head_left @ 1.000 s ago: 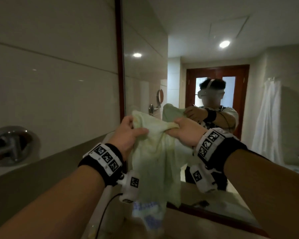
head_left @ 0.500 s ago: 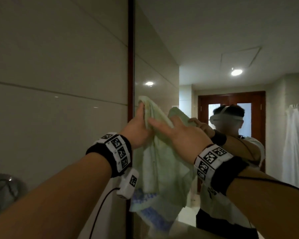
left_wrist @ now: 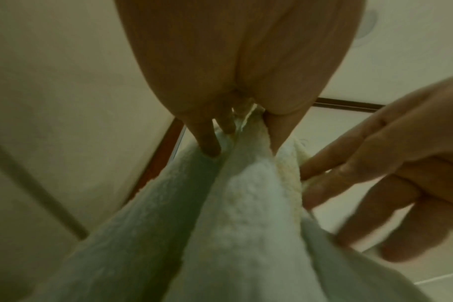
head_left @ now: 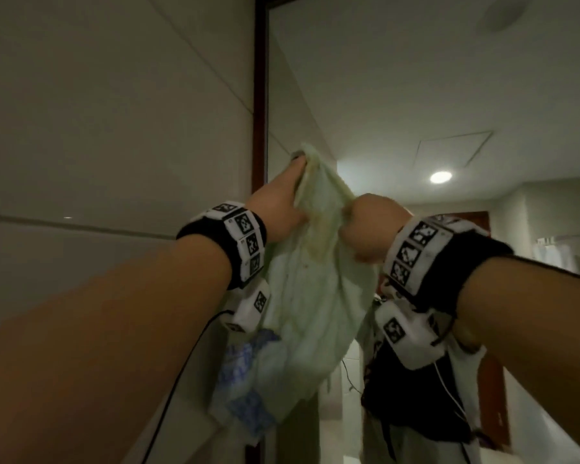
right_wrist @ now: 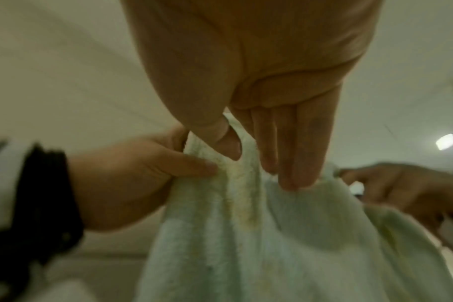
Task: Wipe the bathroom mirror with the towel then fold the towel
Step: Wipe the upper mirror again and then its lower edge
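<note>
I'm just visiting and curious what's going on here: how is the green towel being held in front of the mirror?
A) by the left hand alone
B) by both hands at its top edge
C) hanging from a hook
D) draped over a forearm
B: the left hand and right hand each pinch the top edge of the towel, which hangs below them.

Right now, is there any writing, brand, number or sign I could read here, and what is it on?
No readable text anywhere.
Wristbands: black-and-white square code patterns, no letters or numbers.
Towel: a blue printed patch at its lower edge, too blurred to read.
Mirror and wall tiles: no signs.
</note>
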Demonstrator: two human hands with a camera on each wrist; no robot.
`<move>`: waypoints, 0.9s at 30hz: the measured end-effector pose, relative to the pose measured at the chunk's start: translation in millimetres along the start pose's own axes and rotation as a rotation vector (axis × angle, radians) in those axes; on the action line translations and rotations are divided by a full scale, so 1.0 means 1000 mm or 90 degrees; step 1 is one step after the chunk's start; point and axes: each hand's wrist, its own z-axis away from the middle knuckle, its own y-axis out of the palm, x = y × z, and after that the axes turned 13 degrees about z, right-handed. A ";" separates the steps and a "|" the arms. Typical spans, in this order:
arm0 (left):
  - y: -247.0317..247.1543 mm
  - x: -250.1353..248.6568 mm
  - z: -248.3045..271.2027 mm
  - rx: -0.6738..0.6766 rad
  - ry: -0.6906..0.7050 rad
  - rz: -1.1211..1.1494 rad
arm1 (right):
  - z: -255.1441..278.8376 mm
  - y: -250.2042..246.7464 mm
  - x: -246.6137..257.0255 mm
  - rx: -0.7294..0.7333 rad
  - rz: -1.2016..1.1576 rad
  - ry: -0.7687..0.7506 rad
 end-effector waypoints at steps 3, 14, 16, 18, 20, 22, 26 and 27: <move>-0.009 0.010 -0.025 -0.035 0.010 0.006 | -0.027 0.002 0.011 0.057 -0.344 0.063; -0.059 0.010 -0.105 -0.149 0.024 -0.061 | -0.106 0.013 0.014 -0.107 0.036 -0.012; -0.070 0.006 -0.116 -0.154 0.049 -0.099 | -0.127 0.003 0.004 -0.155 0.109 -0.008; -0.082 0.002 -0.131 -0.180 0.077 -0.128 | -0.150 -0.012 -0.002 -0.220 0.192 0.008; -0.093 0.000 -0.142 -0.215 0.096 -0.129 | -0.170 -0.031 -0.003 -0.258 0.262 0.028; -0.099 0.006 -0.151 -0.260 0.108 -0.118 | -0.190 -0.046 -0.005 -0.271 0.307 0.038; -0.085 0.042 -0.159 -0.260 0.052 -0.178 | -0.218 -0.042 -0.004 -0.253 0.256 -0.054; -0.077 0.051 -0.160 -0.259 0.046 -0.179 | -0.222 -0.037 -0.002 -0.246 0.224 -0.066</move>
